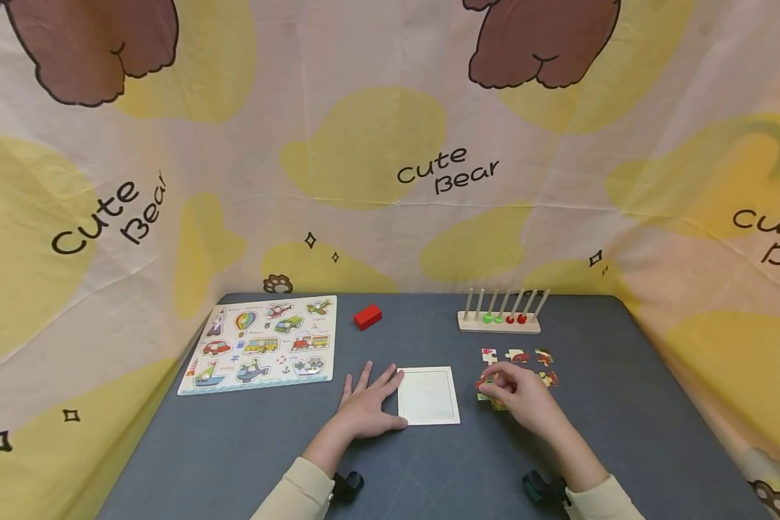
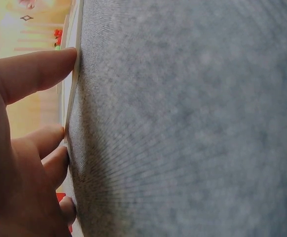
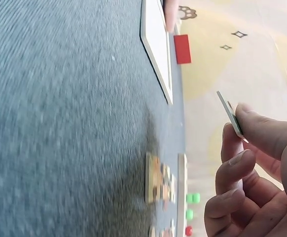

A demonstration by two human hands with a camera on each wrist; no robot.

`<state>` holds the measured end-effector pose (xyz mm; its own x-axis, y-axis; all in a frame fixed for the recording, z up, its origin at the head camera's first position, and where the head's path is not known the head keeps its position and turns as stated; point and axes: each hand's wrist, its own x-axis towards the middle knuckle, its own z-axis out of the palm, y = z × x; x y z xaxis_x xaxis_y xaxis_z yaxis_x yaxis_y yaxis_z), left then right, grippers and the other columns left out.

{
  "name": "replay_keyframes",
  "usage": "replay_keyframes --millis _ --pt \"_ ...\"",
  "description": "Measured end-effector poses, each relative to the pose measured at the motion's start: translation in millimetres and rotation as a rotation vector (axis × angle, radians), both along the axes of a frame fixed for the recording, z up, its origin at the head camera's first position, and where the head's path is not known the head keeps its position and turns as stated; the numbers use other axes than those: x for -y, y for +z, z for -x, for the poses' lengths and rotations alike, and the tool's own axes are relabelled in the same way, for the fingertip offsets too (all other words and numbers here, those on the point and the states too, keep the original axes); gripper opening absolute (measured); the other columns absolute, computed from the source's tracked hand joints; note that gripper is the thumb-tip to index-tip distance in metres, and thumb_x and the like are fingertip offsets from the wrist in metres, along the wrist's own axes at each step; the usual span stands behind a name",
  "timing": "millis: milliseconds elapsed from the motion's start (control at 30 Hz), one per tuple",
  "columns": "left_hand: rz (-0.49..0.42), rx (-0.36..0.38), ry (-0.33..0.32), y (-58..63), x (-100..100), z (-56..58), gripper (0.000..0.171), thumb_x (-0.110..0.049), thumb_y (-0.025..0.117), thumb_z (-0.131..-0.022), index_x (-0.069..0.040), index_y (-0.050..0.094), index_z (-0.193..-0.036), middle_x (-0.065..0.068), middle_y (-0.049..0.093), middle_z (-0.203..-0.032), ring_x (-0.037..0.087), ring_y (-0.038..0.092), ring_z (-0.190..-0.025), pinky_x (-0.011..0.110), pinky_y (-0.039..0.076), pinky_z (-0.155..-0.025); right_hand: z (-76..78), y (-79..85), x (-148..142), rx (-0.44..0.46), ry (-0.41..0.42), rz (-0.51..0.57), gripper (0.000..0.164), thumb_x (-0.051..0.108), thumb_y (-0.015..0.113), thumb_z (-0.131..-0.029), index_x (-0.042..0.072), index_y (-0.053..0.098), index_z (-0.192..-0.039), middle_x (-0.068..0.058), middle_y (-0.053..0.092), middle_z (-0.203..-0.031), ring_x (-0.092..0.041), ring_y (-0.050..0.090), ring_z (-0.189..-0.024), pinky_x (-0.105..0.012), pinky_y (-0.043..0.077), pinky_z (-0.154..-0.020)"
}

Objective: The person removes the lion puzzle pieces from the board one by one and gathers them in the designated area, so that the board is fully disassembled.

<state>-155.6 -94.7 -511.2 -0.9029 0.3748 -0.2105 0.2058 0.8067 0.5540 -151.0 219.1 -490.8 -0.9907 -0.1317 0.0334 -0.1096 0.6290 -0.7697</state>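
Observation:
With fingers spread, my left hand [image 1: 367, 413] rests at the left edge of a square white puzzle tray [image 1: 429, 396]. Thumb and fingertips touch its rim, as the left wrist view also shows. My right hand [image 1: 526, 401] pinches a thin puzzle piece [image 3: 229, 113] between thumb and index finger, lifted above the table. In the right wrist view the piece is seen nearly edge-on, so its picture is mostly hidden. Several loose puzzle pieces [image 1: 517, 356] lie on the table under and beyond the right hand, to the right of the tray.
A white vehicle picture board [image 1: 234, 365] lies at the back left. Beside it is a red block [image 1: 367, 317]. At the back right stands a wooden peg rack [image 1: 499, 326] with green and red beads. A printed cloth [image 1: 364, 144] hangs behind the grey table [image 1: 422, 477].

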Motion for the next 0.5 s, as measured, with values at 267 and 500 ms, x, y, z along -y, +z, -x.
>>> replay_keyframes --millis 267,500 --pt "0.002 -0.003 0.004 -0.1 -0.4 -0.8 0.085 -0.045 0.074 -0.082 -0.023 0.039 -0.157 -0.002 0.030 -0.166 0.038 0.003 -0.157 0.070 -0.005 -0.119 -1.7 0.6 -18.4 -0.004 -0.031 -0.021 0.020 0.027 0.078 -0.089 0.015 0.072 -0.105 0.002 0.067 -0.077 -0.010 0.054 -0.065 -0.025 0.045 -0.057" --pt "0.005 -0.011 0.000 0.5 -0.9 -0.1 0.086 -0.045 0.074 -0.082 -0.023 0.039 -0.157 -0.001 0.030 -0.166 0.039 0.004 -0.157 0.070 -0.005 -0.118 -5.2 3.5 -34.0 -0.017 -0.051 -0.036 0.025 0.029 0.077 -0.089 0.012 0.072 -0.108 -0.003 0.068 -0.076 -0.010 0.054 -0.062 -0.026 0.044 -0.054"
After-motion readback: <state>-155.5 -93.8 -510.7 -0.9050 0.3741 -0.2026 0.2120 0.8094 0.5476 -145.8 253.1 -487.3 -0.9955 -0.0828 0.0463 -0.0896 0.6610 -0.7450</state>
